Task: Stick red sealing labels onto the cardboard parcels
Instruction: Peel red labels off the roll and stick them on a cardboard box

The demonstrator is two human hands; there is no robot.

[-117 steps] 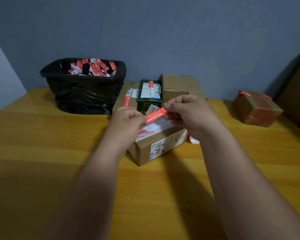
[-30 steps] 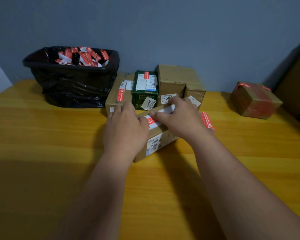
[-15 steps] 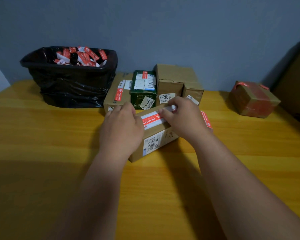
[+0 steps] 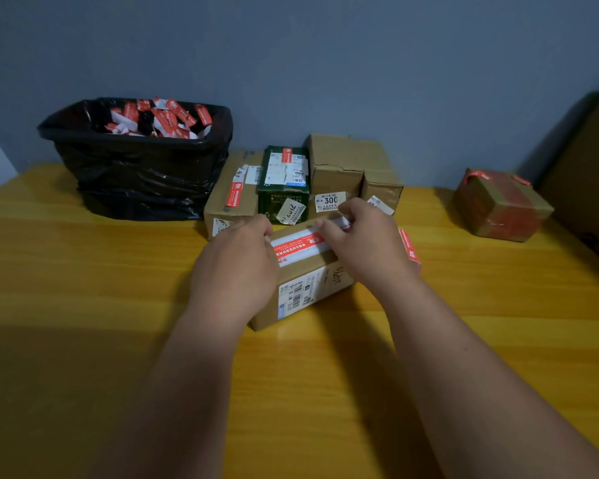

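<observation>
A small cardboard parcel [image 4: 312, 288] lies at the middle of the wooden table [image 4: 83, 271]. A red sealing label [image 4: 296, 245] lies flat along the white tape on its top. My left hand [image 4: 236, 267] rests on the parcel's left end, fingers bent over the label's left tip. My right hand [image 4: 367, 240] covers the right end, its fingertips pressing on the label's right part. Another red label [image 4: 409, 247] shows just right of my right hand, beside the parcel.
A black-lined bin [image 4: 135, 160] full of red and white label backings stands at the back left. Several parcels [image 4: 343, 167] and a green box [image 4: 284, 183] line the wall behind. A brown taped parcel [image 4: 498, 205] sits at the right.
Since 3.9 s ago the label went from held in the air to lying on the parcel's top. Over the last second my hands slid apart along it.
</observation>
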